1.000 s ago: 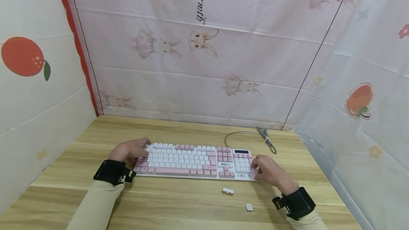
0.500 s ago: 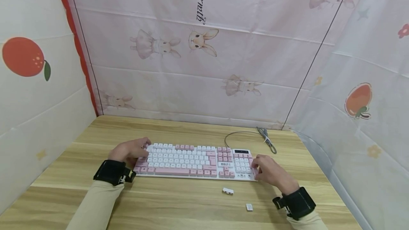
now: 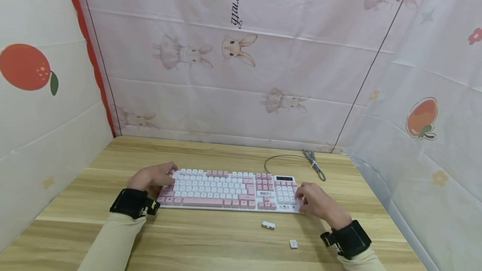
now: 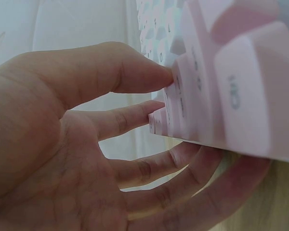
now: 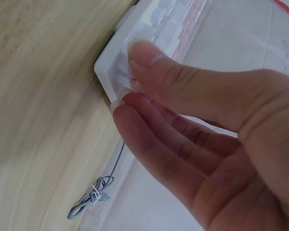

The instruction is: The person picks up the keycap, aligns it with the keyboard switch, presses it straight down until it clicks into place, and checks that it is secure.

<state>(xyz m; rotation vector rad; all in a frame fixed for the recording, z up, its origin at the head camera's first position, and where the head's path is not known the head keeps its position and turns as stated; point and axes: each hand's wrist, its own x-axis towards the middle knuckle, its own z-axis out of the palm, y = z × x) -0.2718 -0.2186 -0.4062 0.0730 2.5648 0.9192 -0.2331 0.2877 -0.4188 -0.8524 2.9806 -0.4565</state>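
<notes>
A pink and white keyboard (image 3: 214, 191) lies on the wooden table, its long side toward me. At its left end my left hand (image 3: 152, 177) grips the edge. In the left wrist view the thumb (image 4: 135, 72) lies against the pink keys near Ctrl, and several fingers reach to the lower edge. My right hand (image 3: 318, 200) holds the right end by the number pad. The right wrist view shows that thumb (image 5: 149, 57) over the top and fingers (image 5: 144, 130) along the side edge; part of the keyboard's corner is hidden behind them.
Two small white pieces, one oblong (image 3: 268, 224) and one squarish (image 3: 293, 244), lie in front of the keyboard. Behind it a grey cable (image 3: 312, 164) is bundled with a white tie. Printed cloth (image 3: 226, 95) hangs at the back and both sides of the table (image 3: 180, 237).
</notes>
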